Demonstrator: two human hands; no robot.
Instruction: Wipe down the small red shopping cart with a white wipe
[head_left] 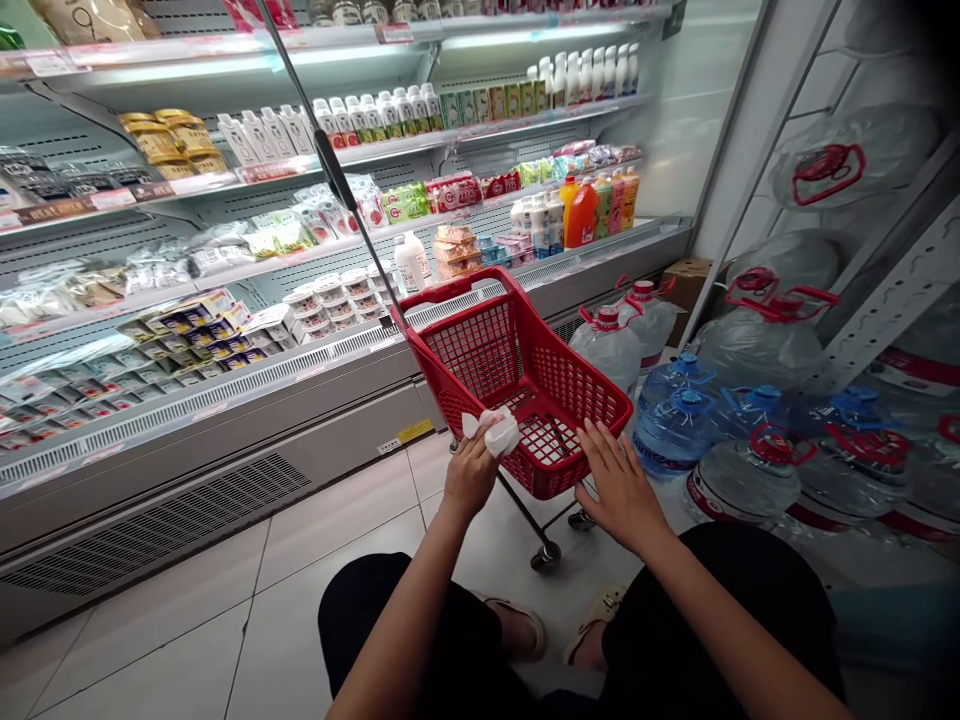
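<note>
In front of me stands a small red shopping cart on a wheeled frame, tilted in view. My left hand is closed on a crumpled white tissue at the near left rim of the basket. Fingers stretched out, my right hand rests against the near right corner of the basket and holds nothing. Through the basket's mesh bottom the pale floor shows. A dark caster wheel sits beneath the near end.
A refrigerated display case runs along the left and back, stocked with yoghurt, bottles and cartons. Large water bottles with red or blue handles crowd the right side. A thin dark rod slants down to the cart's left rim. Tiled floor lies below.
</note>
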